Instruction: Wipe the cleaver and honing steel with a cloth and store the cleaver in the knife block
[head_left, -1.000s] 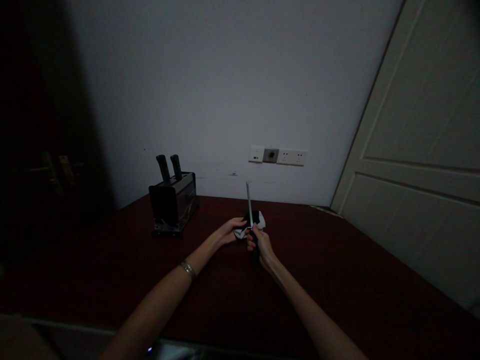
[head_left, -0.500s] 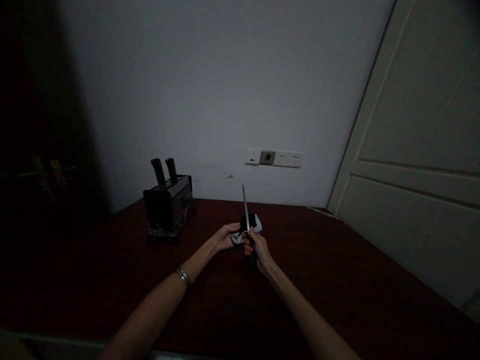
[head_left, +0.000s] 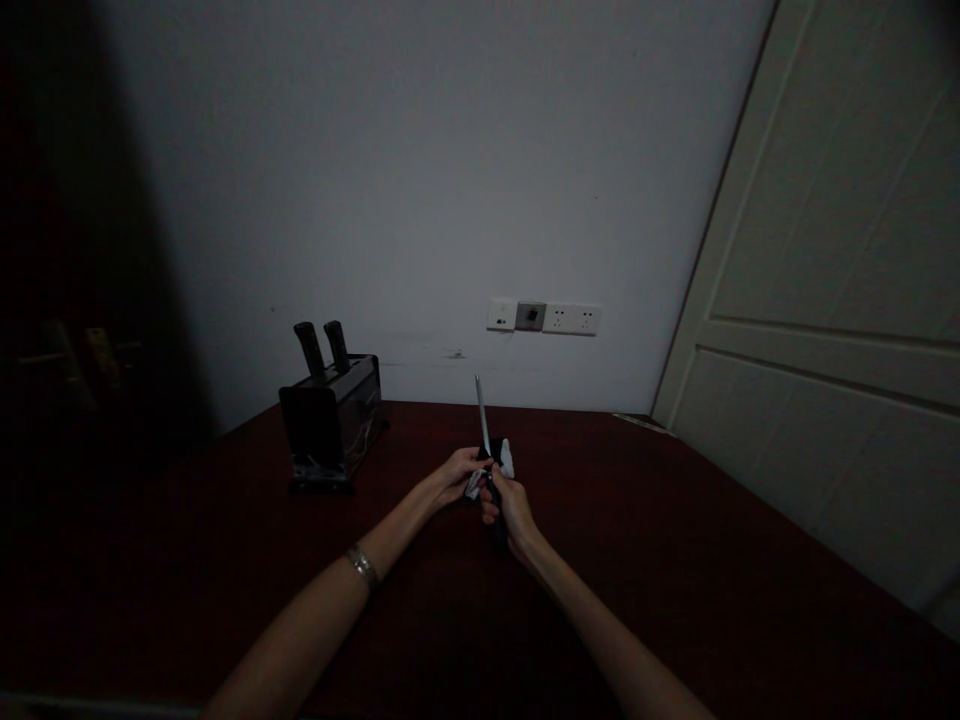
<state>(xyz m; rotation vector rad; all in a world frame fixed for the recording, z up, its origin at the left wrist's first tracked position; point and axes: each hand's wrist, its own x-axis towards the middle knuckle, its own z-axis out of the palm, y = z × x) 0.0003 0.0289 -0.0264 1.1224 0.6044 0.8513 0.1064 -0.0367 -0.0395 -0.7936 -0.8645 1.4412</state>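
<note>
My right hand (head_left: 506,505) is closed round the dark handle of a sharpening steel (head_left: 481,414), whose thin metal rod points up and away from me. My left hand (head_left: 452,474) holds a white and black cloth (head_left: 504,456) pinched against the base of the rod, just above the handle. Both hands meet over the middle of a dark red table (head_left: 675,560). A bracelet sits on my left wrist.
A dark knife block (head_left: 330,420) with two black handles sticking out stands at the table's back left. Wall sockets (head_left: 544,318) sit on the white wall behind. A pale door (head_left: 840,330) closes off the right side. The left is in deep shadow.
The cloth is more bunched and sits lower against the rod than a second ago. The view has drifted a little; both hands keep their grip.
</note>
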